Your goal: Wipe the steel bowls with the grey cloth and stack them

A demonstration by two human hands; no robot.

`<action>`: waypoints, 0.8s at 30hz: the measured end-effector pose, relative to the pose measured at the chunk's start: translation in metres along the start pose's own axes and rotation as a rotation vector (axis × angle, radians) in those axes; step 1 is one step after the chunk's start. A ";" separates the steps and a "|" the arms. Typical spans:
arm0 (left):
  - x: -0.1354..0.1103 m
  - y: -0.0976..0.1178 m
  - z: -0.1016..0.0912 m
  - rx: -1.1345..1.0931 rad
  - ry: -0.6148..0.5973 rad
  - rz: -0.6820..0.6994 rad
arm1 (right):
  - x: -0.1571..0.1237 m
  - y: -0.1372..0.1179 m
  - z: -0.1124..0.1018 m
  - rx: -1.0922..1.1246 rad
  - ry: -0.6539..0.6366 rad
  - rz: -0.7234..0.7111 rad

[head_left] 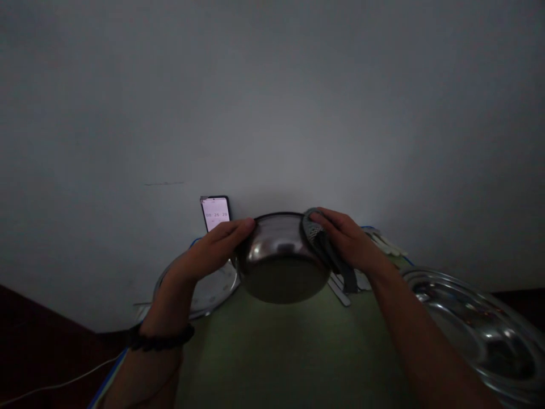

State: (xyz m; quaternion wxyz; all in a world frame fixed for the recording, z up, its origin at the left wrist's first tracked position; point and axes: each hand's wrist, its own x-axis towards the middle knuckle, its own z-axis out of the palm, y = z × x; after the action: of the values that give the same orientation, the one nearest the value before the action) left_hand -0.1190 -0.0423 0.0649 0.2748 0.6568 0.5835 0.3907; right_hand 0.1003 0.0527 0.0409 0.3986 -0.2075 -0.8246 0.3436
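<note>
A steel bowl (279, 262) is tilted over the green tabletop (281, 352), its underside toward me. My left hand (215, 249) grips the bowl's left rim, fingers curled over the edge. My right hand (347, 238) presses a grey cloth (326, 250) against the bowl's right rim, fingers closed on it. The cloth hangs down past the bowl's side.
A phone (216, 212) with a lit screen leans on the wall behind the bowl. A flat steel plate (213, 292) lies at the left, a large steel tray (477, 329) at the right. Cutlery (340, 289) and pale utensils (385, 243) lie behind my right hand. A white cable (59, 386) runs at the lower left.
</note>
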 end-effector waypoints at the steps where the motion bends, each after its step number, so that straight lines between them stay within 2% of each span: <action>1: 0.000 -0.001 -0.001 -0.031 0.025 0.000 | 0.000 0.002 -0.002 0.017 0.034 0.006; 3: -0.001 0.003 -0.001 -0.034 0.027 -0.003 | -0.001 0.002 -0.003 0.018 0.021 0.020; 8: -0.006 0.023 0.009 0.153 -0.075 -0.027 | -0.003 -0.011 0.002 -0.072 -0.193 0.022; 10: -0.007 0.022 0.010 0.156 -0.083 -0.018 | -0.003 -0.011 0.002 -0.063 -0.204 0.017; 12: -0.006 0.013 0.007 0.042 -0.050 -0.004 | -0.002 -0.004 0.000 0.007 -0.103 0.017; 15: -0.004 -0.005 -0.001 -0.208 0.060 -0.019 | -0.001 0.010 -0.005 0.179 0.154 0.059; 17: -0.004 -0.009 -0.004 -0.291 0.096 -0.031 | -0.001 0.015 -0.007 0.233 0.204 0.088; 19: -0.006 -0.003 -0.003 -0.257 0.070 -0.026 | -0.001 0.014 -0.007 0.189 0.127 0.075; 24: -0.011 0.024 0.005 0.080 -0.101 -0.020 | 0.000 -0.003 -0.001 -0.023 -0.146 -0.009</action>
State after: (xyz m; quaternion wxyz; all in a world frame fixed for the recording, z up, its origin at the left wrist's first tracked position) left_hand -0.1014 -0.0564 0.0799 0.2815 0.6802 0.5905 0.3307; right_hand 0.1007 0.0512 0.0430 0.3365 -0.1829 -0.8563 0.3464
